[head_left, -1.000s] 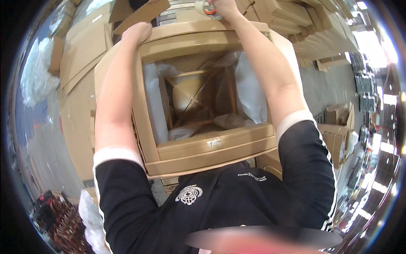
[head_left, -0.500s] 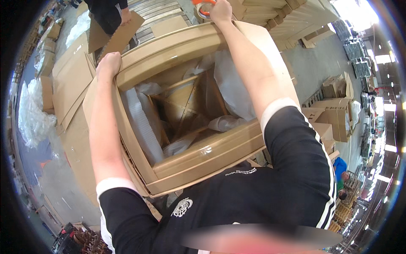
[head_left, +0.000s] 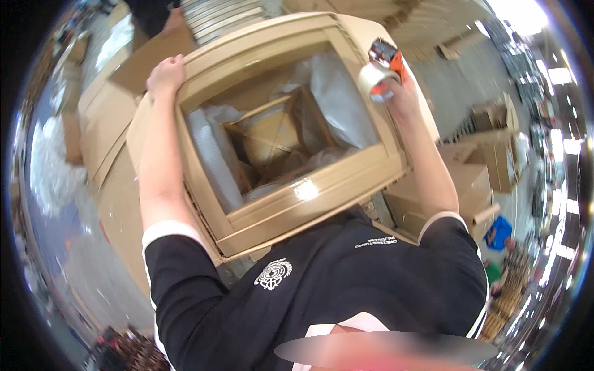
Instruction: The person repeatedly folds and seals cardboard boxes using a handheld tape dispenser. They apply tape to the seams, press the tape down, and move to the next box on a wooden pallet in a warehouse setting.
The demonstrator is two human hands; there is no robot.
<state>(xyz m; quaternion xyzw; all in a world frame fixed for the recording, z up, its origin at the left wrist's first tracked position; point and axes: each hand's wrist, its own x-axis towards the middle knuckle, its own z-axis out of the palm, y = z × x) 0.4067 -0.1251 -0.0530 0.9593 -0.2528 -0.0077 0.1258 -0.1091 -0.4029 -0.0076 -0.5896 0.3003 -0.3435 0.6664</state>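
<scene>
In front of me a large open cardboard box (head_left: 297, 204) stands tilted in the picture. Inside lies a wooden furniture piece (head_left: 272, 133) with crossed braces, its exact kind unclear. White foam sheeting (head_left: 216, 162) lines the left inner wall, and more foam (head_left: 343, 105) sits along the right. My left hand (head_left: 166, 75) curls its fingers over the box's far left corner. An orange tape dispenser (head_left: 396, 63) with a roll of clear tape (head_left: 377, 79) is gripped in my right hand (head_left: 403, 100), above the box's right edge.
Flat cardboard sheets (head_left: 105, 133) are stacked at the left, near clear plastic wrap (head_left: 59, 164). Another person's hand (head_left: 176, 20) is by a cardboard piece (head_left: 154, 59) at the far left. A slatted wooden pallet (head_left: 223, 17) lies beyond the box; more cartons (head_left: 461, 179) stand at right.
My right hand has swung from beyond the box's far edge to its right side, carrying the tape dispenser. My left hand stays near the far left corner.
</scene>
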